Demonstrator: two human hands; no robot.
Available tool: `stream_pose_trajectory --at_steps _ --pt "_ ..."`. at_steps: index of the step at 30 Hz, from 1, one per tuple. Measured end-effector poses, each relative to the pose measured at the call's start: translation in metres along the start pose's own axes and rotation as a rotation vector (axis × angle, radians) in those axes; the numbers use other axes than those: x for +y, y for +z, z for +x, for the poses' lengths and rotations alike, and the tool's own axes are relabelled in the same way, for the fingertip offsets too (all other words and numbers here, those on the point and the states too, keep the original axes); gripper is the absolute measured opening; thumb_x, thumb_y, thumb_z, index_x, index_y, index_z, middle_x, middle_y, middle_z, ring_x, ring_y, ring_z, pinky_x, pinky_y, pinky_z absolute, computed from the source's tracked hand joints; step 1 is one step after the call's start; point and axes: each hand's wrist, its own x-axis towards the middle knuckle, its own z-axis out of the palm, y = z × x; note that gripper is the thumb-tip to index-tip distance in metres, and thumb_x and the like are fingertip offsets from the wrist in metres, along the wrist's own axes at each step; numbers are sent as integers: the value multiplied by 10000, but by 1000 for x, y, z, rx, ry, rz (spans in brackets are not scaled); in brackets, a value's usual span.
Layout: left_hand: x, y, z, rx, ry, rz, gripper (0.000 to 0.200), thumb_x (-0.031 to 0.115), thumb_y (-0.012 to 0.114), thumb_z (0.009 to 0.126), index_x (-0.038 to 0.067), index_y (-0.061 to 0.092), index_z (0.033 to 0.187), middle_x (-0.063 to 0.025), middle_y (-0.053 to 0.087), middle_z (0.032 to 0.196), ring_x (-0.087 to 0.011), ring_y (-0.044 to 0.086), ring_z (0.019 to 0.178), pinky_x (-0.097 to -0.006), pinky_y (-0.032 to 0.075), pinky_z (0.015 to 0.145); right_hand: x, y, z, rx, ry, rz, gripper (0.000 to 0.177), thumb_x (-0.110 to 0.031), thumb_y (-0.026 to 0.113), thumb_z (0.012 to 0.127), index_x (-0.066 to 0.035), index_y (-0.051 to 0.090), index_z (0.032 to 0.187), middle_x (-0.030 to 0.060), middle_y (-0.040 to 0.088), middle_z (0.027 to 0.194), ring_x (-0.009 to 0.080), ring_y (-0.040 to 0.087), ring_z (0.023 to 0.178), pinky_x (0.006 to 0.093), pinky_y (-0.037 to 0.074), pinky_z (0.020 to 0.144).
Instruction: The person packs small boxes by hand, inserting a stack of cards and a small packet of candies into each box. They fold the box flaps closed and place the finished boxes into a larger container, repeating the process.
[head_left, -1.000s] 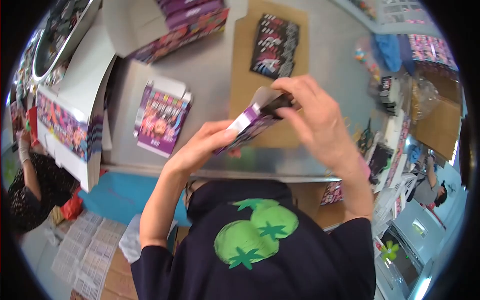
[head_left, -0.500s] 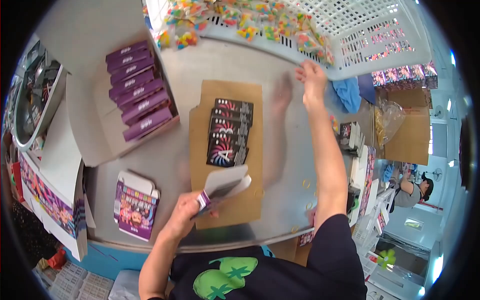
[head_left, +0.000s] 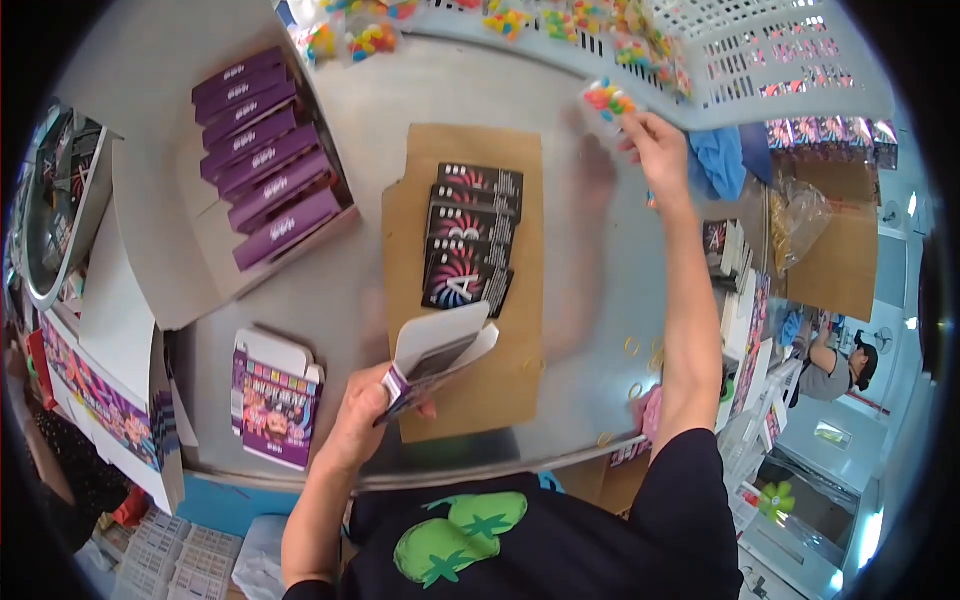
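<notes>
My left hand (head_left: 362, 408) grips a small open box (head_left: 440, 352) with its white flaps spread, over the lower edge of a brown cardboard sheet (head_left: 470, 400). On that sheet lie several overlapping black cards (head_left: 468, 235). My right hand (head_left: 655, 150) is raised at the front edge of a white basket (head_left: 770, 90), its fingers pinching a clear bag of colourful candy (head_left: 608, 98). A flat purple box (head_left: 275, 410) lies on the metal table at the left.
A large carton (head_left: 165, 230) holds several purple boxes (head_left: 285, 228). Candy bags (head_left: 372, 40) lie along the far edge. A blue cloth (head_left: 718, 160), card stacks (head_left: 725, 250) and rubber bands (head_left: 635, 390) are at the right. Another person (head_left: 840, 368) is in the background.
My right hand has closed on a candy bag and lifted it off the basket's edge. My left hand still holds the open box. The whole view has shifted slightly.
</notes>
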Motion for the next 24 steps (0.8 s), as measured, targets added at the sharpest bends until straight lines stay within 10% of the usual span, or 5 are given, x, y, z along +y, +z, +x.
stream_pose_trajectory --at_steps 5,8,16,21,24 --pt "-5 7 -14 35 16 10 908 778 502 789 -63 626 1107 -117 672 866 -173 635 798 -306 490 757 -9 -5 -81 -196 196 -207 251 -254 598 947 -23 697 948 7 667 809 102 631 684 237 459 575" --pt "-11 10 -25 48 4 0 901 774 497 796 -60 621 1114 -119 672 872 -176 636 797 -306 491 752 -11 -5 -106 274 -515 -760 226 -231 571 977 -38 688 962 9 655 813 75 605 713 229 458 608" --pt "-21 16 -31 2 14 -120 795 689 510 855 -55 618 1112 -128 669 896 -177 638 793 -310 502 741 -106 19 -202 114 -279 137 131 -118 542 993 -23 610 1052 23 658 859 88 584 719 262 476 632" --pt "-22 20 -36 -103 -5 -92 790 675 522 856 -64 611 1121 -130 668 897 -178 638 808 -312 503 756 -123 43 -241 -90 -874 -82 120 -32 560 959 -17 592 1074 4 653 873 78 579 718 237 480 638" --pt "-19 19 -40 -123 -2 -17 944 770 478 813 -64 536 1252 -188 658 1040 -233 654 824 -371 527 753 -127 46 -253 -267 -888 -29 131 -15 578 940 -15 607 1068 23 654 859 97 583 689 238 478 617"
